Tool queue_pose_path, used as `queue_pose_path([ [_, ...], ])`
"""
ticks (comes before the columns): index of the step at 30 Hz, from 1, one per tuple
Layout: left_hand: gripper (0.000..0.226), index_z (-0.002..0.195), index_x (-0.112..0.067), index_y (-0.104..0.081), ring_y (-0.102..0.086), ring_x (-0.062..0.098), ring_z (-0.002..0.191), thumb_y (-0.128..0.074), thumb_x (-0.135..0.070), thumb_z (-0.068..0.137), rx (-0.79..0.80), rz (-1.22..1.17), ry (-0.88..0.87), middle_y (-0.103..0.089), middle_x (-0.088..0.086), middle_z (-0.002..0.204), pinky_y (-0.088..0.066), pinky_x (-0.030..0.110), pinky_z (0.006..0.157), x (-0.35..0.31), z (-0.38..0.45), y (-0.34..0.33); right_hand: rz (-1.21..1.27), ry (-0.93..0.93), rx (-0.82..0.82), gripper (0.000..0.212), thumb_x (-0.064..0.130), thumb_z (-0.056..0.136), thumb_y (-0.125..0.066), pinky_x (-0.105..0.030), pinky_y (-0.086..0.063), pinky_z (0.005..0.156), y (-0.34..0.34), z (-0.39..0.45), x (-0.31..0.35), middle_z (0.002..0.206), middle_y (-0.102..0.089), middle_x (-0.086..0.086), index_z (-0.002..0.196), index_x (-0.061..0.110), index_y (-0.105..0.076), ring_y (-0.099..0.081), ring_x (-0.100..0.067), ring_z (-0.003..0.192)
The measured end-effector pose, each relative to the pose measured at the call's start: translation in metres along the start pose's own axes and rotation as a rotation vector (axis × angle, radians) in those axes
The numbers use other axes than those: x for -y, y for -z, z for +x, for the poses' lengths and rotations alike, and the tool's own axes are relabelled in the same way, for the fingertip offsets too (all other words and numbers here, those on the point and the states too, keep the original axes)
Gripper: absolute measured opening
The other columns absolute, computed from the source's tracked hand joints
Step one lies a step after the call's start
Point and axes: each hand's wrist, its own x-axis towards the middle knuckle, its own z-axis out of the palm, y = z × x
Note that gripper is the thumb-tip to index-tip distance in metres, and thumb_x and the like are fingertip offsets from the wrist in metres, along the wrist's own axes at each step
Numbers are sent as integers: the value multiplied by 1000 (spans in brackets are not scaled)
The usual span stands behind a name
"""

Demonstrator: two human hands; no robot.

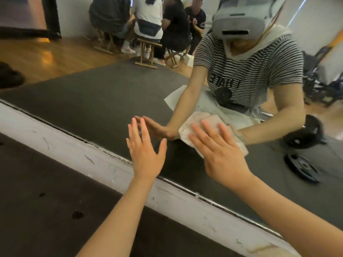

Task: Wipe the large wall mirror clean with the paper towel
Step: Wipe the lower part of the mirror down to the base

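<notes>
The large wall mirror (104,101) fills the upper part of the head view, slanting down to the right above a white baseboard. My right hand (220,154) presses a crumpled white paper towel (187,130) flat against the glass with straight, spread fingers, low on the mirror. My left hand (144,151) lies flat with straight fingers against the glass just left of the towel and holds nothing. Both arms and a striped shirt are reflected behind the hands.
A scuffed white baseboard (55,138) runs under the mirror, with dark floor mat (46,191) below it. Reflected in the glass are several seated people on wooden stools (146,52), weight plates (302,169) on the mat and wooden flooring.
</notes>
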Motion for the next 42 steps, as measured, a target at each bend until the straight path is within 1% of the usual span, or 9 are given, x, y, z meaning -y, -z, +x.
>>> queue_pose_path([
  [7,71,152,-17,-16,-10,39,146,-37,-52,93,-209,-89,104,-13,22,159,0,59,113,19,-11,-48,-100,-35,-81,60,17,84,-52,-39,-2,119,-15,2,-1,150,-29,-1,143,15,-40,-27,-25,141],
  [15,63,150,-18,-15,-10,36,144,-36,-41,96,-243,-44,-17,-20,26,155,-11,64,112,56,-7,-61,-174,-295,-234,61,19,90,-45,-42,2,119,-51,2,31,157,-20,-1,149,13,-30,0,-17,150],
  [18,62,148,-17,-19,-10,35,142,-38,-40,94,-281,-72,-45,-25,29,152,-11,64,111,56,-7,-61,-128,-284,-115,65,19,87,-41,-41,8,119,-69,-11,54,163,-3,0,150,16,-25,6,-17,149],
  [24,51,145,-18,-29,-18,35,140,-36,-29,95,-292,-19,-150,-30,19,150,-12,64,110,73,-2,-53,-6,-41,274,65,19,82,-32,-38,9,120,-122,-76,121,155,-25,-1,147,20,-27,8,-16,149],
  [30,52,146,-19,-28,-17,35,141,-36,-27,96,-242,16,-173,-27,18,150,-13,61,112,79,-4,-47,1,5,374,89,20,62,-83,-34,12,120,-117,-74,106,153,-31,0,143,20,-45,6,-14,148],
  [33,52,146,-19,-28,-18,35,139,-37,-27,95,-215,59,-214,-27,18,149,-14,63,111,88,0,-44,-24,-16,280,86,15,66,-77,-34,12,120,-111,-68,98,153,-30,1,145,21,-42,8,-14,149],
  [37,53,147,-21,-26,-19,38,140,-35,-28,95,-174,59,-178,-31,25,149,-11,62,112,89,-2,-42,-97,-110,17,66,9,82,-39,-34,6,118,-76,-28,67,154,-27,5,146,20,-32,-10,-18,148],
  [39,53,147,-21,-26,-20,39,140,-34,-28,95,-163,65,-163,-31,26,149,-11,61,112,87,-2,-42,-114,-209,-111,65,7,80,-36,-35,3,118,-54,1,47,152,-28,4,144,19,-36,-25,-21,141],
  [42,53,147,-22,-26,-19,38,141,-34,-28,95,-165,57,-166,-31,25,150,-12,62,112,88,-1,-43,-105,-328,-270,60,2,84,-37,-39,0,118,-30,34,27,149,-34,-3,142,14,-45,-27,-25,139],
])
